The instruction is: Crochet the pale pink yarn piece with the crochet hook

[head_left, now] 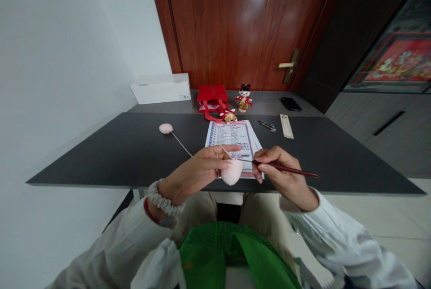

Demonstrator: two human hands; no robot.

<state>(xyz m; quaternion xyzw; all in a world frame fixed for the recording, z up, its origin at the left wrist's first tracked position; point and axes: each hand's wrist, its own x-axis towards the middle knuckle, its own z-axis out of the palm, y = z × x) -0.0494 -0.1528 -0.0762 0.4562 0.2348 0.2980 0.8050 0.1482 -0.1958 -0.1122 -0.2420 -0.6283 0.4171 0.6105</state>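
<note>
Head view. My left hand (195,173) is narrowed around a pale pink crocheted piece (232,172), its fingers curved over the top, apparently to steady the work from above. My right hand (282,176) pinches a crochet hook (286,169) with a dark red handle, pencil-style, a grip that seems suited to fine control. The hook's thin tip points left, toward the top of the piece, beside my left fingers. A pale strand of yarn (181,143) runs from my left hand to a pink yarn ball (165,128), which lies ahead and to the left on the dark table (101,154), probably so it can pay out freely. A printed sheet (232,138) lies directly ahead of my left fingers, and a red gift bag (212,99) stands beyond it.
</note>
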